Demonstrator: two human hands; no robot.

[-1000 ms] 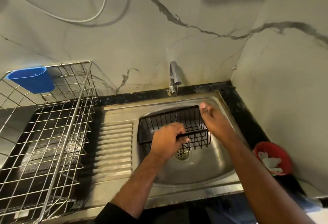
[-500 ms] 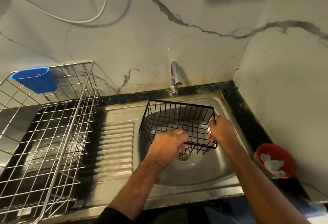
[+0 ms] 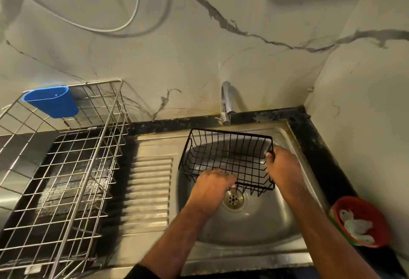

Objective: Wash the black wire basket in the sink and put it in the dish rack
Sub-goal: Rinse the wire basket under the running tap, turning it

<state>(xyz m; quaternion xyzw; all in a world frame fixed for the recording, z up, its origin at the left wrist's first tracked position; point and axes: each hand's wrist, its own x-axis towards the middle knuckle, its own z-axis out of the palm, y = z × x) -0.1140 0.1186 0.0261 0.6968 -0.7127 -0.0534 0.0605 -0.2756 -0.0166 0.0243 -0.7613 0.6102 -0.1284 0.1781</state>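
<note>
Over the sink bowl (image 3: 261,230), just under the tap (image 3: 227,101), the basket (image 3: 225,157) hangs tilted, its open side turned up and toward the wall, and a thin stream of water falls through its wires. It touches neither the bowl floor nor the drain (image 3: 233,199), as far as the view shows.

The step in hand looks like rinsing. To do it well, the basket should be turned slowly under the stream so that each wall and the bottom grid pass through the water, since so thin a stream wets only a few wires at a time. Keeping it low over the bowl would hold down the splash. A firm hold on two sides matters, because wet wire slips.

On the near rim the left hand (image 3: 210,187) has its grip closed, fingers curled over the wire, wrist bent down, and forearm reaching in from the lower middle. At the right end wall the right hand (image 3: 280,168) holds the frame with a closed grip, thumb near the top corner, and its forearm runs in from the lower right.

Left of the ribbed drainboard (image 3: 148,190), the rack (image 3: 66,168) stands on the surface (image 3: 318,146), well apart from the basket, with a blue cup (image 3: 52,101) hung on its back rim. A red bowl (image 3: 365,212) sits at the right.
</note>
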